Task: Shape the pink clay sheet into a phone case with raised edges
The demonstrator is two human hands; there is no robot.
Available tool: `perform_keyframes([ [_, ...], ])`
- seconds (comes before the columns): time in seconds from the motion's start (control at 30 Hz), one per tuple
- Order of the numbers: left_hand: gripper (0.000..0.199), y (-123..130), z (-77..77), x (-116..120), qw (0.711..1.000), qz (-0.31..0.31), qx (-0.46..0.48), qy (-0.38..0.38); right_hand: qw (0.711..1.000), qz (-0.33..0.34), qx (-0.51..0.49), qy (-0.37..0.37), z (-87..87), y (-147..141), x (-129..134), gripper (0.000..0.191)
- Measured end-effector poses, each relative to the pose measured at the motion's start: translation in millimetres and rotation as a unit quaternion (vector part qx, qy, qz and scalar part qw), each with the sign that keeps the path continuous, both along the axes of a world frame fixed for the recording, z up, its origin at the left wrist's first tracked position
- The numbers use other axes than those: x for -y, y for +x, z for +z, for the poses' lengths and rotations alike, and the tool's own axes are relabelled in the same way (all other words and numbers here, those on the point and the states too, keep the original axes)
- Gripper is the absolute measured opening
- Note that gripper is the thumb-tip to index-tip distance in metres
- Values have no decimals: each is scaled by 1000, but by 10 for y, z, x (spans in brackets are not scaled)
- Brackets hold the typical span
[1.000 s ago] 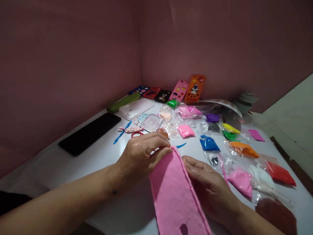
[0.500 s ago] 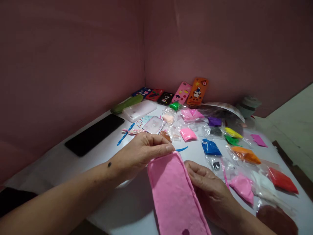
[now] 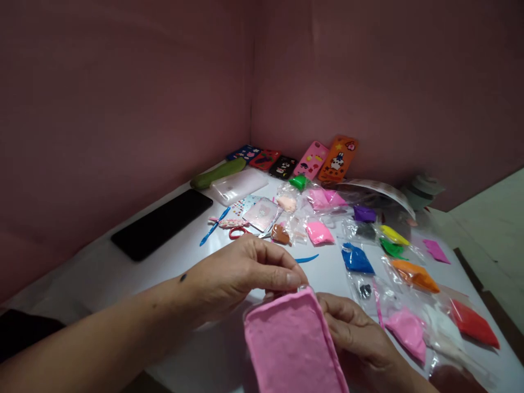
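While the left hand [image 3: 254, 267] pinches its far corner, the flat pink clay-covered rectangular case [image 3: 290, 344] extends nearward, right-hand fingers [image 3: 344, 322] pressing its side edge.

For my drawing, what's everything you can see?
Rimmed piece: 1, pink, between hands
Decorated cases: 5, mixed, back
Plain case: 1, clear, back
Vegetable: 1, green, back left
Slab: 1, black, left
Tools: 2, blue, middle
Scissors: 1, red, middle
Patterned items: 3, mixed, middle
Packets: over ten, mixed, middle to right
Curved sheet: 1, pale, back right
Container: 1, grey, back right
Table: 1, white, underneath
Walls: 2, pink, behind
Floor: 1, pale, right
Unclear shape: 1, black, lower left
Left hand: 1, bare, holding piece
Right hand: 1, bare, holding piece
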State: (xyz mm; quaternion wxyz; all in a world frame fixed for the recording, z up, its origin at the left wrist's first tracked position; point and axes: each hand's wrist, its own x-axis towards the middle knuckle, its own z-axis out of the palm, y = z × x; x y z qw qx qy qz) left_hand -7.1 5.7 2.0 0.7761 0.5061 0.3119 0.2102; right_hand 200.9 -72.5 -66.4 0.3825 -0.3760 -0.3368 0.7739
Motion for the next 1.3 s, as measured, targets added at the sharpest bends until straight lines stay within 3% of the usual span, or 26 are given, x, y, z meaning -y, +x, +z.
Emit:
perform_keyframes([
  [0.33,14,9,6,-2,999,-9,18,-26,999,-27,23,12,-104,82,31,31],
  [0.73,13,2,25,-27,999,-5,29,-31,997,-50,-40,-39,78,-35,8,21],
  [1.3,13,8,18,-65,999,13,24,-25,995,-71,-57,-39,149,-113,-20,23],
])
